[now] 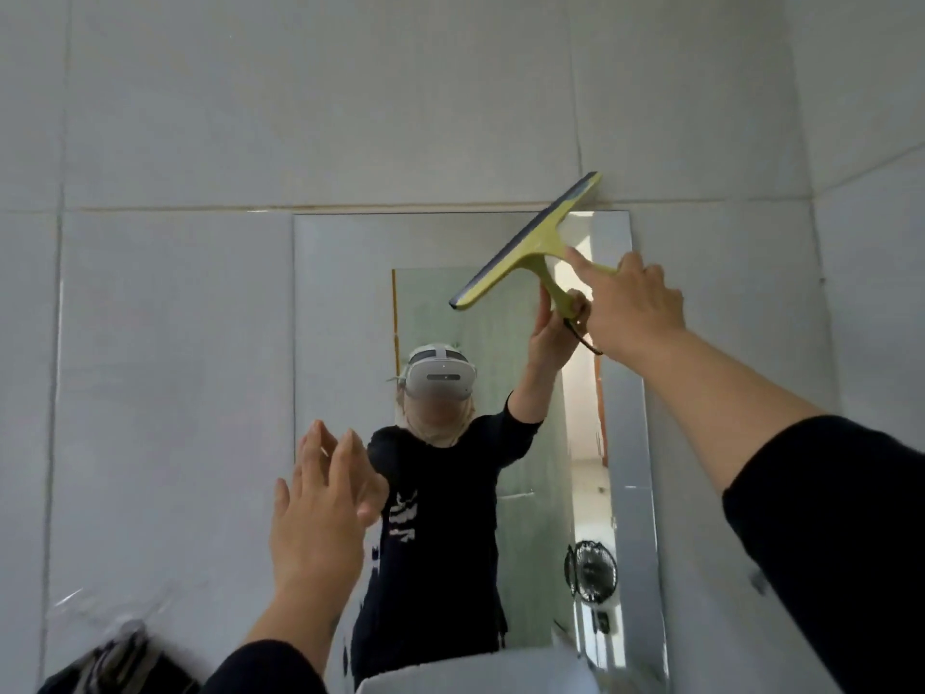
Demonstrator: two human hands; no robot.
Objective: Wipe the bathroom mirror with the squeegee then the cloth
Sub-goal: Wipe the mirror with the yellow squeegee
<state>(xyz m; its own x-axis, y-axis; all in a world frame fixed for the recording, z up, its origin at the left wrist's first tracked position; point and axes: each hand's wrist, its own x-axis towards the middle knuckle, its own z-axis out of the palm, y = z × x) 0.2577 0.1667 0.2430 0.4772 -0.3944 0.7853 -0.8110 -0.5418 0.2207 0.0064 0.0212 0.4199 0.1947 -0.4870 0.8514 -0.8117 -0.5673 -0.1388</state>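
Head view: my right hand (631,307) grips the squeegee (530,241), blade slanting from mirror (350,313) centre toward upper right; left hand (320,513) spread, empty.

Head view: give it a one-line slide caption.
Right hand holds a yellow-green squeegee tilted at the mirror's top right corner; left hand is open and empty.

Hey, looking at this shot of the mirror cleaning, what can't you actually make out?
Head view:
- Squeegee handle end: covered by the right hand.
- Squeegee blade's contact with the mirror: not discernible from this angle.
- Dark striped item, bottom left: blurred, cut by the frame edge.
- Mirror's bottom edge: hidden behind a white object.
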